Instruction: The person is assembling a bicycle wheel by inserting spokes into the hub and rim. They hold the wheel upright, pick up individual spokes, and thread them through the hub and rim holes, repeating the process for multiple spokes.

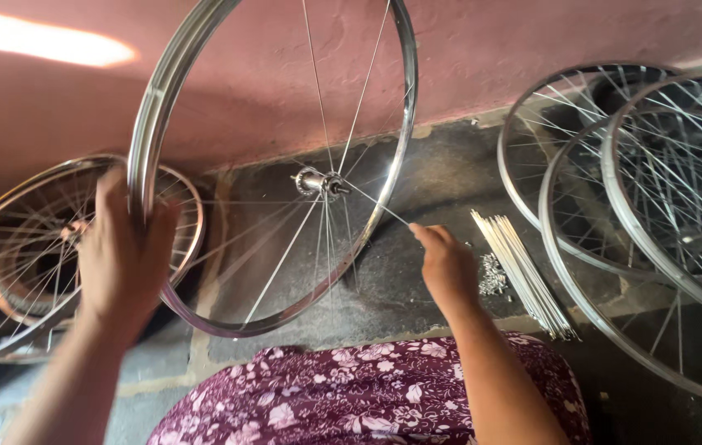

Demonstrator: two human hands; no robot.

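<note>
My left hand (124, 251) grips the shiny metal rim (153, 124) of a bicycle wheel held upright in front of me. The wheel's hub (318, 182) sits in the middle with only a few spokes fitted. My right hand (446, 264) pinches the loose end of one thin spoke (380, 208) that runs from the hub toward my fingers. The top of the wheel is cut off by the frame edge.
A bundle of loose spokes (524, 268) and a small heap of nipples (493, 276) lie on the dark floor to the right. Finished wheels (656, 206) are stacked at the far right, more wheels (21, 255) at the left. A pink wall (491, 49) stands behind.
</note>
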